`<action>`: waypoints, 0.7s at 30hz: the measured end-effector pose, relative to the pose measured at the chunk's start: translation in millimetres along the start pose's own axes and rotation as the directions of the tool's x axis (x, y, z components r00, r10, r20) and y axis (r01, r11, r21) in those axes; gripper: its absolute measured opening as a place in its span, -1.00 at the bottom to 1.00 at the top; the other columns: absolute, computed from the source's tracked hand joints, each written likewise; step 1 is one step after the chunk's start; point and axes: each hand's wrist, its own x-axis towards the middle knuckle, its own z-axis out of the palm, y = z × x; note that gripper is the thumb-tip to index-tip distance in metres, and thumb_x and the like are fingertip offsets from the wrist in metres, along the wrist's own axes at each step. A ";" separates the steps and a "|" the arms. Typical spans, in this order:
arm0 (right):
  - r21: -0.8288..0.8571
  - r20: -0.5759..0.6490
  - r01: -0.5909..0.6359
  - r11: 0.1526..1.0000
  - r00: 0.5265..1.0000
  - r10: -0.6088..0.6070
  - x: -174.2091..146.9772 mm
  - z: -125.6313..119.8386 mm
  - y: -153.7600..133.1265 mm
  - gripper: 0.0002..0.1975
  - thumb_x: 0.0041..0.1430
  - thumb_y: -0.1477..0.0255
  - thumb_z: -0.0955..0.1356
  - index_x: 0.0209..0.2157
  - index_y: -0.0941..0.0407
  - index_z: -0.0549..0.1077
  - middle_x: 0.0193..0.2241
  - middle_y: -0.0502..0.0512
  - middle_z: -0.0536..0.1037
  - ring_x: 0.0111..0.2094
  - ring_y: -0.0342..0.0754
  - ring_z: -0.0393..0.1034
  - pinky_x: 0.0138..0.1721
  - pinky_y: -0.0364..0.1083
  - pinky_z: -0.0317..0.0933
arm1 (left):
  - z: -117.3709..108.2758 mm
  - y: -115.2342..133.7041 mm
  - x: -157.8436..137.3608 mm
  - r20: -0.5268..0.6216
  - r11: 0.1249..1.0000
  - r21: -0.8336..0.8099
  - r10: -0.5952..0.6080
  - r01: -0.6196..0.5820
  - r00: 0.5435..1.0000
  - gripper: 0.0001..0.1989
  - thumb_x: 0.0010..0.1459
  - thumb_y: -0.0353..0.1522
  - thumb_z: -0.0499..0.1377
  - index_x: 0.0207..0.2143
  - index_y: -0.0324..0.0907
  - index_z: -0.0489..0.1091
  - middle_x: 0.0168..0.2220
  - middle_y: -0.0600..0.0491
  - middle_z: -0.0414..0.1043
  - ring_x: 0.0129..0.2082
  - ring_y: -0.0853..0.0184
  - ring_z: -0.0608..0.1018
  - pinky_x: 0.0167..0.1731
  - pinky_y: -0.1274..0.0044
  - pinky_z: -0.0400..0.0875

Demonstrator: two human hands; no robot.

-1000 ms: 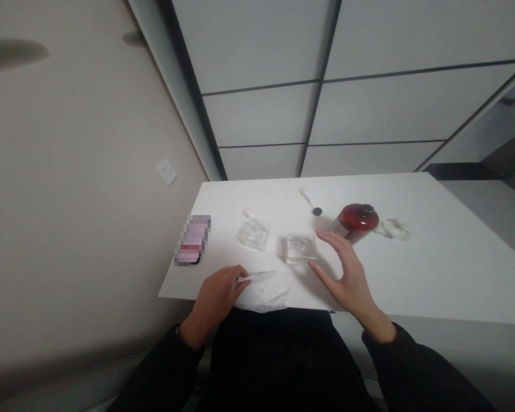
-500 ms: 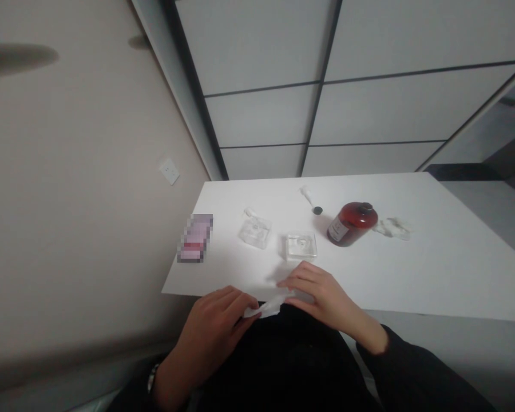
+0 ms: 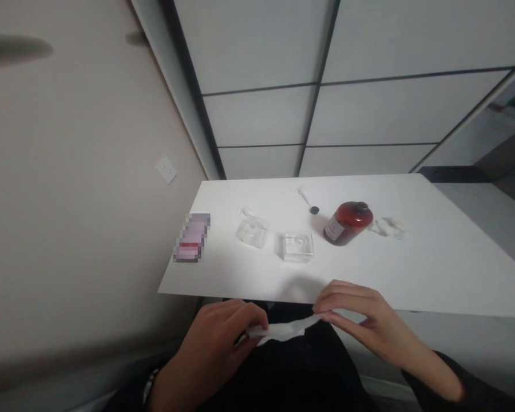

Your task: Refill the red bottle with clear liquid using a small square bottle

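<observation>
A thin white tissue (image 3: 285, 330) is stretched between my two hands, below the front edge of the table. My left hand (image 3: 223, 332) pinches its left end, fingers curled. At the other end, thumb and fingertips of my right hand (image 3: 360, 317) close on the tissue's tip. On the table beyond them stands a clear square glass container (image 3: 298, 247). To its left lies a similar clear glass piece (image 3: 253, 231) with a small whitish part behind it. A reddish-brown bottle (image 3: 348, 223) with a pale label is to the right.
A crumpled whitish tissue (image 3: 388, 228) lies right of the bottle. Toward the back of the white table (image 3: 240, 274) is a white pump-like piece with a dark round end (image 3: 314, 210). A blurred pink box (image 3: 192, 237) sits at the left edge, near the wall.
My right hand has moved right and down, away from my left hand. The tissue now spans a wider gap and shows more of its length. My left hand has shifted slightly lower.
</observation>
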 end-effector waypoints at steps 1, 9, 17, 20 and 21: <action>-0.036 -0.020 -0.003 0.999 1.000 0.003 3.6 -6.6 -4.1 -0.85 0.48 0.39 0.38 -0.20 0.05 0.61 -0.32 0.07 0.68 -0.31 -0.06 0.59 -0.29 -0.13 0.48 | -4.7 0.8 6.3 -0.008 1.000 0.003 0.008 -0.008 1.000 -0.76 0.22 -0.61 0.28 -0.24 -0.09 0.43 -0.35 0.23 0.60 -0.41 0.40 0.64 -0.40 0.61 0.40; -0.363 -0.182 -0.075 0.929 0.983 0.009 69.8 -69.9 -15.9 -0.79 0.44 0.29 0.37 -0.21 0.05 0.65 -0.31 0.08 0.72 -0.36 0.00 0.61 -0.37 -0.09 0.42 | -52.9 -2.7 88.6 -0.129 0.992 0.110 0.071 -0.057 0.989 -0.93 0.36 -0.37 0.28 -0.24 -0.14 0.47 -0.28 0.11 0.64 -0.29 0.29 0.64 -0.27 0.50 0.41; -0.524 -0.336 -0.304 0.796 0.932 0.135 141.6 -82.2 11.3 -0.82 0.36 0.36 0.37 -0.18 0.06 0.66 -0.23 0.11 0.75 -0.29 0.10 0.61 -0.24 0.00 0.34 | -66.4 -45.8 177.9 -0.154 0.997 0.050 -0.051 0.059 0.987 -0.87 0.33 -0.29 0.25 -0.21 -0.16 0.53 -0.20 0.03 0.65 -0.20 0.22 0.62 -0.16 0.42 0.43; -0.541 -0.368 -0.390 0.745 0.907 0.207 155.8 -75.6 23.0 -0.79 0.38 0.39 0.35 -0.15 0.07 0.65 -0.20 0.13 0.75 -0.24 0.12 0.61 -0.23 0.00 0.31 | -59.4 -64.6 197.1 -0.150 0.994 0.038 -0.093 0.099 0.984 -0.85 0.32 -0.28 0.24 -0.23 -0.17 0.54 -0.18 -0.01 0.65 -0.18 0.20 0.62 -0.18 0.43 0.42; -0.546 -0.376 -0.410 0.730 0.899 0.223 158.8 -73.3 25.4 -0.79 0.39 0.38 0.34 -0.13 0.07 0.65 -0.19 0.14 0.75 -0.23 0.12 0.61 -0.24 -0.01 0.29 | -57.0 -69.2 200.6 -0.145 0.993 0.032 -0.105 0.111 0.984 -0.85 0.32 -0.28 0.24 -0.24 -0.17 0.54 -0.17 -0.01 0.65 -0.17 0.20 0.62 -0.20 0.43 0.41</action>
